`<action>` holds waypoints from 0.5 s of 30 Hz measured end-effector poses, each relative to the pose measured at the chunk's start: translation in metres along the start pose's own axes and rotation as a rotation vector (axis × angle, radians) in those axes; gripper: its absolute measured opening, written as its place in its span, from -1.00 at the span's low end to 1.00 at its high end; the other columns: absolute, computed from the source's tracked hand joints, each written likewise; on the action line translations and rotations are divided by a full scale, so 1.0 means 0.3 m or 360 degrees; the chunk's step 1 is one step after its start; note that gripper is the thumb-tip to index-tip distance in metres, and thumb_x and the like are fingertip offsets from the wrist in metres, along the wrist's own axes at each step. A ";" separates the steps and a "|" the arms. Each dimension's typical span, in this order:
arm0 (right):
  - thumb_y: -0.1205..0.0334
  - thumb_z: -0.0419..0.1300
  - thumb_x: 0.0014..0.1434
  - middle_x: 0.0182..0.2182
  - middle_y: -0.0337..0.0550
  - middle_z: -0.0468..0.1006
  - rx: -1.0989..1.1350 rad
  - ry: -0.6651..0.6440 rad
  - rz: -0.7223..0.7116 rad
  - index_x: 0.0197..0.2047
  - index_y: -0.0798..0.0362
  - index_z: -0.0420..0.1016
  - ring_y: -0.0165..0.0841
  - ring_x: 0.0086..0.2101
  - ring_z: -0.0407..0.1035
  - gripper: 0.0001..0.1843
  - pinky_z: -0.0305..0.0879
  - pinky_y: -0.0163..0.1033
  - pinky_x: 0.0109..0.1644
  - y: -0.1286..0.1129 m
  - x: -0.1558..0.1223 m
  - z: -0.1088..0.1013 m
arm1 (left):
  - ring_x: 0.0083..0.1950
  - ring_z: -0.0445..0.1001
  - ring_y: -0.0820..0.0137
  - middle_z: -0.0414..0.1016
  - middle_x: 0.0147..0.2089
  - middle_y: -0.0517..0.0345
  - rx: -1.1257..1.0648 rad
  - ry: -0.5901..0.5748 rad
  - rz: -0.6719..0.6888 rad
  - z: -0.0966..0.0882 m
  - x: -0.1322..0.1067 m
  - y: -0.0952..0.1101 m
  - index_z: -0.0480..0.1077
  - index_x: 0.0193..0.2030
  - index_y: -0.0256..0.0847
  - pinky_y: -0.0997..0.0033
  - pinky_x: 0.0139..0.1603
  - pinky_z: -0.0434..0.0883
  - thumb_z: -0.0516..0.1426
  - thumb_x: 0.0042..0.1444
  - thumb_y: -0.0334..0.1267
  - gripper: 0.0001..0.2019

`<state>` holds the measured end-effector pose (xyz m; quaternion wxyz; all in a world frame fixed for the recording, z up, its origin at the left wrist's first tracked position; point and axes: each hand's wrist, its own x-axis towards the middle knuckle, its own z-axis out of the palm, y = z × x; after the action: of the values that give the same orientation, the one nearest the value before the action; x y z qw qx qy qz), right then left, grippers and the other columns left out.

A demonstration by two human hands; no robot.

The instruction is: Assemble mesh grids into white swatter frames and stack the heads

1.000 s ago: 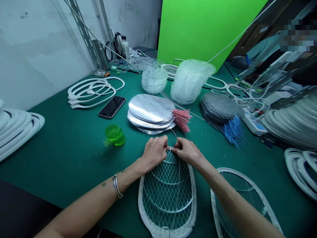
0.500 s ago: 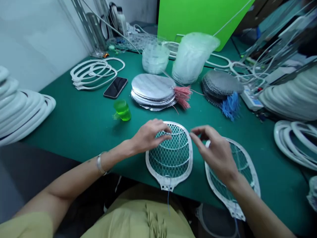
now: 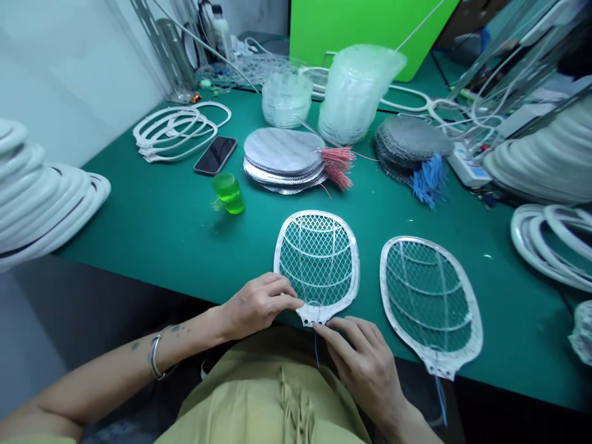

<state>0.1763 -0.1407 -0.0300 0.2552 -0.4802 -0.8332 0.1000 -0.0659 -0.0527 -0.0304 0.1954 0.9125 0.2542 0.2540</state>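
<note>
In front of me on the green table lies a white oval swatter head (image 3: 354, 265) with diamond mesh, its narrow neck at the table's front edge. A thin blue wire (image 3: 317, 351) hangs from that neck. My left hand (image 3: 261, 302) is closed at the neck's left side, thumb and forefinger on the rim. On the right side of the neck, the fingertips of my right hand (image 3: 363, 354) are pinched together at its lower edge, close to the wire. A second swatter head (image 3: 476, 320), also with a blue wire, lies to the right.
Behind are a stack of silver mesh sheets (image 3: 282, 148) with red wires and dark mesh sheets (image 3: 411, 139) with blue wires. A green cup (image 3: 229, 194) and a phone (image 3: 216, 155) stand left of them. White frames (image 3: 50, 203) are piled at both sides.
Both hands have come down from above the mesh and the right swatter head to the near swatter head's neck. The second swatter head is now uncovered.
</note>
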 end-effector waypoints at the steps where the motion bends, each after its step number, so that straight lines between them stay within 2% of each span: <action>1: 0.44 0.15 0.23 -0.22 -0.12 0.56 0.0006 0.0008 0.0011 0.01 -0.01 0.53 -0.27 -0.18 0.36 -0.68 0.22 -0.16 -0.07 -0.001 0.003 -0.001 | -0.13 0.47 0.41 0.55 -0.18 0.06 0.0025 0.0012 0.0007 -0.001 0.000 0.002 0.47 -0.06 -0.19 0.36 -0.03 0.44 -0.02 0.29 -0.51 -0.71; 8: 0.42 0.15 0.24 -0.26 -0.12 0.54 0.0103 -0.0023 0.0080 -0.02 0.01 0.53 -0.29 -0.22 0.35 -0.72 0.21 -0.16 -0.12 0.002 0.007 0.007 | -0.16 0.45 0.38 0.52 -0.23 0.05 0.0152 -0.0112 0.0101 0.012 0.008 -0.004 0.47 -0.07 -0.19 0.36 -0.09 0.44 -0.07 0.29 -0.51 -0.68; 15: 0.42 0.13 0.25 -0.26 -0.14 0.50 0.0206 -0.0062 0.0198 -0.06 -0.03 0.52 -0.30 -0.23 0.33 -0.74 0.19 -0.20 -0.16 0.003 0.016 -0.001 | -0.16 0.43 0.38 0.52 -0.21 0.08 0.0230 -0.0352 0.0250 -0.022 0.030 -0.022 0.43 -0.05 -0.21 0.35 -0.10 0.38 -0.09 0.33 -0.48 -0.71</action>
<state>0.1751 -0.1362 -0.0286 0.2628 -0.5117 -0.7983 0.1786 -0.0653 -0.0410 -0.0251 0.1354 0.9637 0.1766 0.1475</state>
